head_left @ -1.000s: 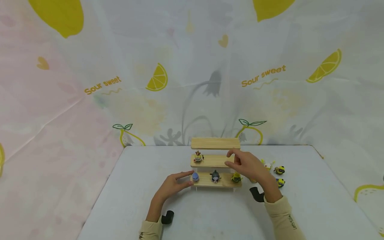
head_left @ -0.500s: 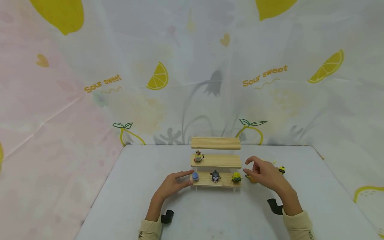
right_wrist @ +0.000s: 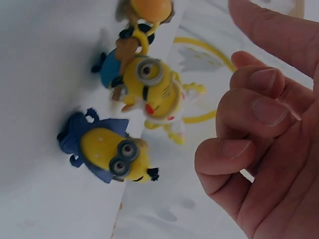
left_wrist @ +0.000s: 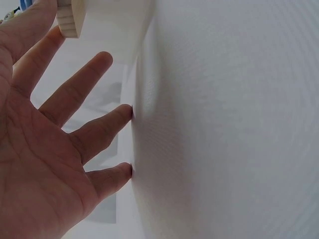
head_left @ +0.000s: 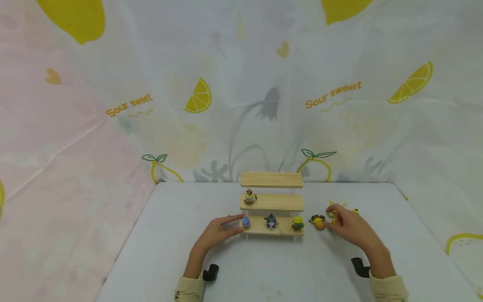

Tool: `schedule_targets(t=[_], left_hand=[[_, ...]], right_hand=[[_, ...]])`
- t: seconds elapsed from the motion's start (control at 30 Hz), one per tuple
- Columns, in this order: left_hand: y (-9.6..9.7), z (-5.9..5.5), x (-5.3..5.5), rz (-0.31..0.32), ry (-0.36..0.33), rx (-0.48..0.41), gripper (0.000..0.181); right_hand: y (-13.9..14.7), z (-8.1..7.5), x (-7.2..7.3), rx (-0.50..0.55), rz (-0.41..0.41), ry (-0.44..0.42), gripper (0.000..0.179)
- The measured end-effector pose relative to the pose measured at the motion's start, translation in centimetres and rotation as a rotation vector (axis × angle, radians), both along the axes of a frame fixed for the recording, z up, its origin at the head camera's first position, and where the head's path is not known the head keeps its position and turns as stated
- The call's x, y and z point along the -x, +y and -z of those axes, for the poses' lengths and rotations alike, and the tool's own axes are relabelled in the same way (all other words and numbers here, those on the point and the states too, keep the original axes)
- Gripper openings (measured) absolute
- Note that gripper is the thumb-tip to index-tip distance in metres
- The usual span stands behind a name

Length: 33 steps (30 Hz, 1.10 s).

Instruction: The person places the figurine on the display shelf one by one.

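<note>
My left hand point(head_left: 213, 235) rests against the left end of a three-tier wooden display shelf point(head_left: 281, 202), thumb and forefinger at the lowest board. In the left wrist view its fingers are spread, two tips at the white tabletop. My right hand point(head_left: 351, 226) is over loose toy figures right of the shelf. Its thumb and forefinger stand apart with nothing between them; the other fingers curl in. Near it, in the right wrist view, are a yellow one-eyed minion figure point(right_wrist: 149, 84) in white, a minion figure point(right_wrist: 102, 144) in dark blue, and an orange-bodied figure point(right_wrist: 152, 7).
On the lowest board stand a blue-capped figure point(head_left: 246, 222), a dark-hatted figure point(head_left: 270, 222) and a yellow-green figure point(head_left: 297, 222). A small yellow figure point(head_left: 249, 196) stands at the middle board's left. Behind the white table point(head_left: 188, 201) hangs a lemon-print cloth point(head_left: 241, 138).
My right hand has moved right, from over the shelf's middle board to the loose figures, uncovering the orange-bodied one. My left hand has stayed at the shelf's end.
</note>
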State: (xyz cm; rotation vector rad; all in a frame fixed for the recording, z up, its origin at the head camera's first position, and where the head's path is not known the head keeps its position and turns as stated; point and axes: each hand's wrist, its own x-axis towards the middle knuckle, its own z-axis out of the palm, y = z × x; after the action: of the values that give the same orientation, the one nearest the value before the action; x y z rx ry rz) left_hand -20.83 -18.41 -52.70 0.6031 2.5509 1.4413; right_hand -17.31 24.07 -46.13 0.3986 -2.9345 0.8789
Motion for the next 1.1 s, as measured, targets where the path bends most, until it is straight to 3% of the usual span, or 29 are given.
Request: schedule_targets(t=[0.17,0.67,1.1], left_hand=[[0.0,0.0,0.0,-0.005,-0.002,-0.001,0.046],[0.0,0.1,0.1,0.001,-0.008,-0.023,0.046],[0.0,-0.1,-0.1,0.006,-0.001,-0.016,0.047]], right_hand=[[0.6,0.5,0.0,-0.076,0.042,-0.038,0.042],[1.7,1.4,0.2,-0.138,0.125,-0.169,0.049],[1.6,1.3,0.5,-0.192,0.139,-0.184,0.043]])
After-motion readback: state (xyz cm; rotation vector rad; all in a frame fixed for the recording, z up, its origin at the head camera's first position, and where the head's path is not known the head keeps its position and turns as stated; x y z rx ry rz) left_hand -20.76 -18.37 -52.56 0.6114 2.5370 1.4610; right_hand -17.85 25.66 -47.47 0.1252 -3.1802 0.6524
